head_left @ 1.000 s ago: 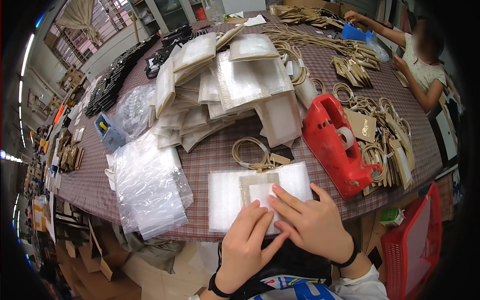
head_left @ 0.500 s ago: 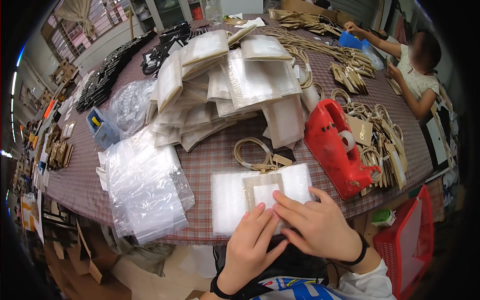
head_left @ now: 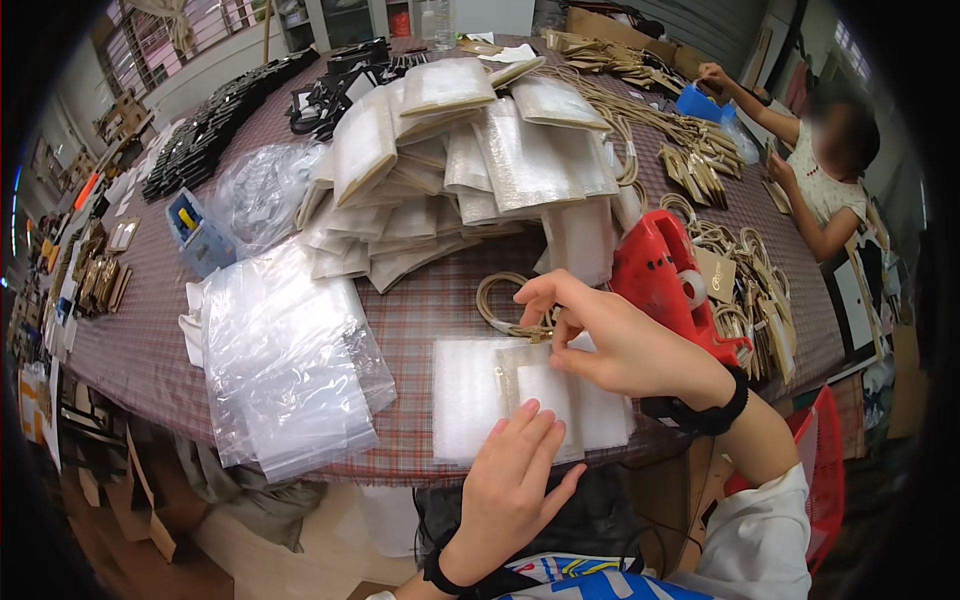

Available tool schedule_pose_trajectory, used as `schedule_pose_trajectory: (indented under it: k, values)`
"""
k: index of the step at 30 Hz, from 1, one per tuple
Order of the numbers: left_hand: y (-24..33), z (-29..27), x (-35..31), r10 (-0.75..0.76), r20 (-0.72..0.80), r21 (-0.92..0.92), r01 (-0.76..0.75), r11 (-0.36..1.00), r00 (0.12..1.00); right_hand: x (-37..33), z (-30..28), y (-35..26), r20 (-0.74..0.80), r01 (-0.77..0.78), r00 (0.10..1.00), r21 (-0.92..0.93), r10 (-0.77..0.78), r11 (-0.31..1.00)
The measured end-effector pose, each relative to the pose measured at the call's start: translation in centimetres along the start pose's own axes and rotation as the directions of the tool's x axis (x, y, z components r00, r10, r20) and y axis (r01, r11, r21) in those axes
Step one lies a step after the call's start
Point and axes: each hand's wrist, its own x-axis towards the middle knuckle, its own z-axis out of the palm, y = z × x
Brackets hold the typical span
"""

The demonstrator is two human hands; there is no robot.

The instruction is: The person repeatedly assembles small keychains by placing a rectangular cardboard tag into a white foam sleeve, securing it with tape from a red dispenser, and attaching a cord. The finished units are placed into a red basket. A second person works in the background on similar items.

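My left hand [head_left: 510, 495] lies with fingers stretched out, its tips on a small white card [head_left: 541, 388]. Under the card is a beige-edged translucent packet [head_left: 508, 372], resting on a white foam sheet [head_left: 465, 400] at the table's near edge. My right hand [head_left: 625, 345] is over the far side of the sheet, fingers bent and thumb apart, at the end of a coiled beige cord [head_left: 490, 287]. The hand hides part of the coil's end, and no firm grip shows.
Behind rises a big pile of padded packets [head_left: 530, 150]. Clear plastic bags [head_left: 290, 370] lie at left, near a blue box [head_left: 200, 235]. A red tape dispenser [head_left: 660, 270] and tagged cords [head_left: 765, 290] stand at right. Another person [head_left: 830, 170] sits at the far right.
My right hand has left the white card and moved away from me to the coiled cord. My left hand stays on the card. The view has shifted slightly.
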Motion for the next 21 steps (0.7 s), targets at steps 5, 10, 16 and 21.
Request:
schedule_pose_trajectory:
  k: [5, 10, 16, 21]
  values:
    - [-0.1, -0.2, 0.2, 0.001, 0.017, -0.016, -0.001, 1.000, 1.000, 0.8, 1.3, 0.1, 0.007, 0.030, 1.000, -0.174, -0.029, 0.984]
    - [-0.3, -0.3, 0.1, 0.008, 0.022, -0.028, -0.007, 1.000, 1.000, 1.0, 1.4, 1.0, 0.003, 0.090, 0.996, -0.341, -0.095, 0.936]
    - [0.0, -0.2, 0.1, -0.001, 0.020, -0.017, 0.002, 1.000, 1.000, 1.0, 1.6, 1.3, -0.054, -0.006, 0.998, -0.501, -0.024, 0.865]
    - [0.0, -0.4, 0.3, -0.009, 0.015, 0.014, 0.009, 1.000, 1.000, 3.0, 0.5, -0.2, -0.019, -0.175, 0.975, -0.686, 0.223, 0.707]
